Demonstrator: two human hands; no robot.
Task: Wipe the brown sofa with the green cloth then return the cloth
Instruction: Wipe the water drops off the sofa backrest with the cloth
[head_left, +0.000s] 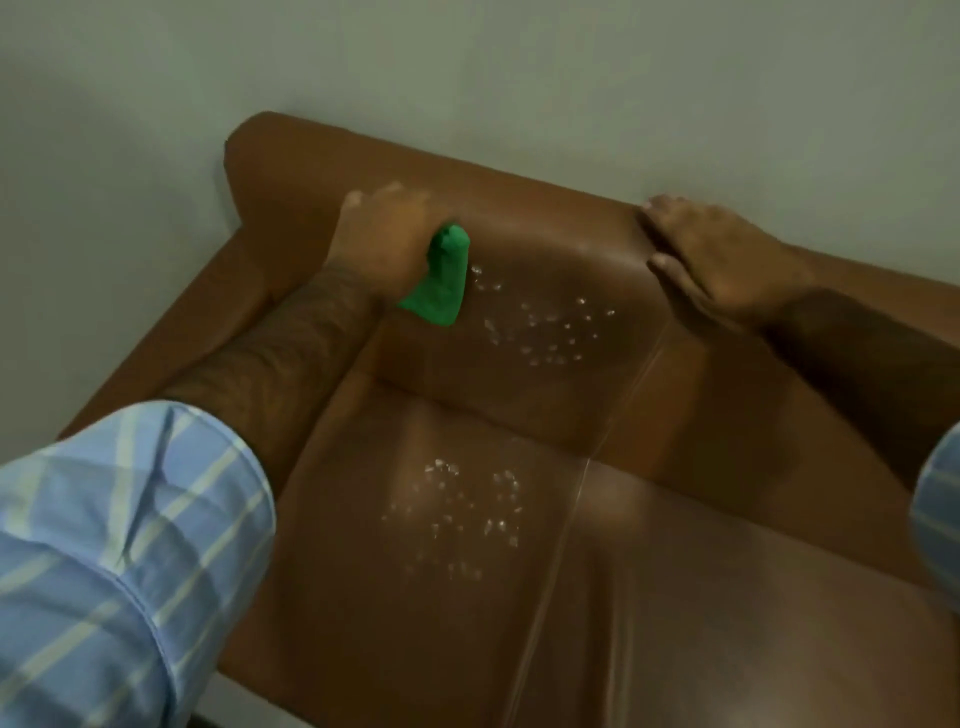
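Fingers (395, 195) of the left hand (382, 239) are curled tight around one green cloth (441, 280), pressing it against the backrest of the brown sofa (649, 597) near its top edge. A bunched tail of the cloth hangs below the fist. The left forearm reaches up from the lower left, its blue checked sleeve (119, 561) rolled back. The right hand (722, 260) lies flat and spread on the top of the backrest, fingers apart and holding nothing, well to the right of the cloth; its forearm enters from the right edge.

Two patches of small white specks show on the leather: one patch on the backrest (545, 327), just right of the cloth and between the two hands, and one patch on the seat cushion (462, 514) below. A seam runs down between two seat cushions. The sofa's back stands against a plain pale wall (519, 78), and its left armrest (171, 332) borders the left forearm.
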